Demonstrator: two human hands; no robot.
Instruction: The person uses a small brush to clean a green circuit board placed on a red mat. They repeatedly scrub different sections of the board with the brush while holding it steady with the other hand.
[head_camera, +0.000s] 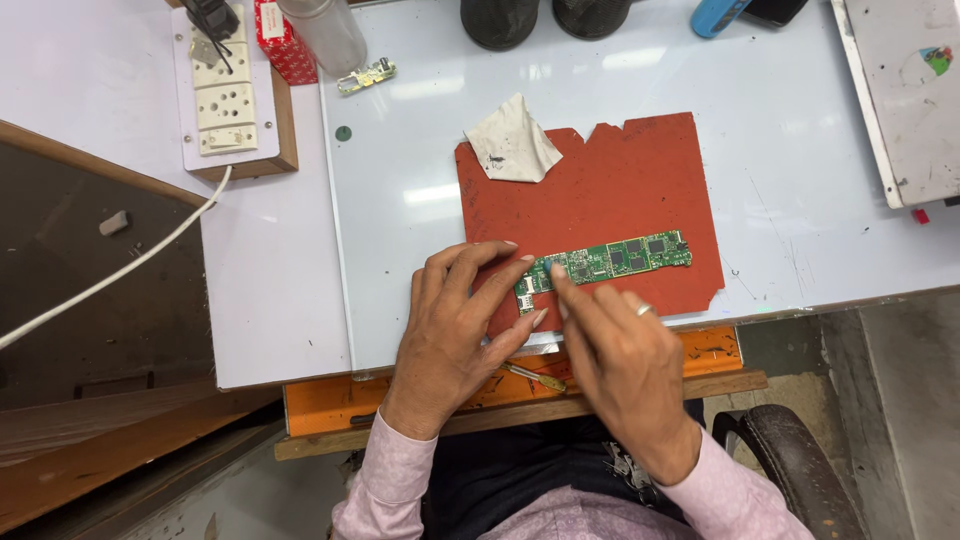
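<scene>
White worktable (800, 200) carries a red mat (640, 190) with ragged edges. On the mat's lower part lies a long green circuit board (610, 260), flat, running left to right. Left hand (450, 330) — fingers spread, their tips pinching the board's left end. Right hand (620, 350) — loosely curled, forefinger pressed on the board just right of the left fingertips; nothing gripped. A crumpled white cloth (512, 140) sits at the mat's upper left corner.
</scene>
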